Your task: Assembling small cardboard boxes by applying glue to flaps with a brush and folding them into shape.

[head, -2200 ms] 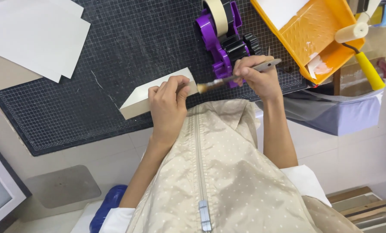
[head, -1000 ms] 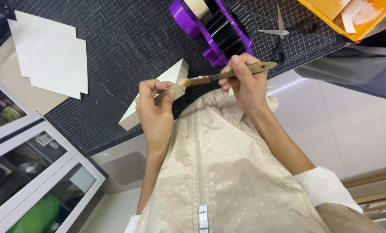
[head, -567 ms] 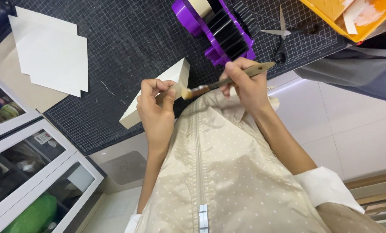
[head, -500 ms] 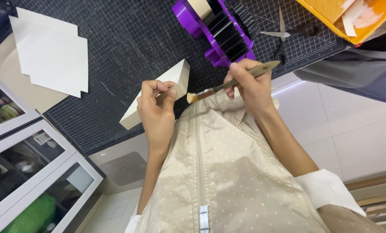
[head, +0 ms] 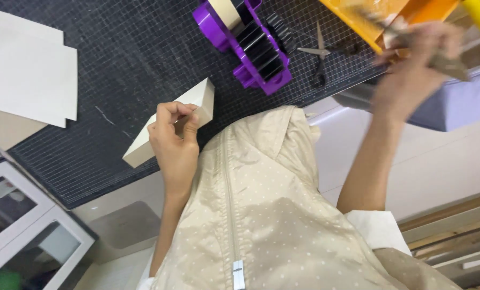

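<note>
box [head: 171,122] lies flat on the black grid mat [head: 122,64], left hand [head: 174,144] curled over its near edge, fingers pinching it. right hand [head: 414,67], blurred, is closed around a brush [head: 411,40] by the orange tray [head: 390,16], well apart from the box. purple tape dispenser [head: 245,45] and scissors [head: 319,56] lie between.

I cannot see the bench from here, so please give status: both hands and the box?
Left hand grips pale cardboard box on cutting mat. Right hand holds brush, blurred, at orange tray. Scissors and purple tape dispenser lie between.
</note>
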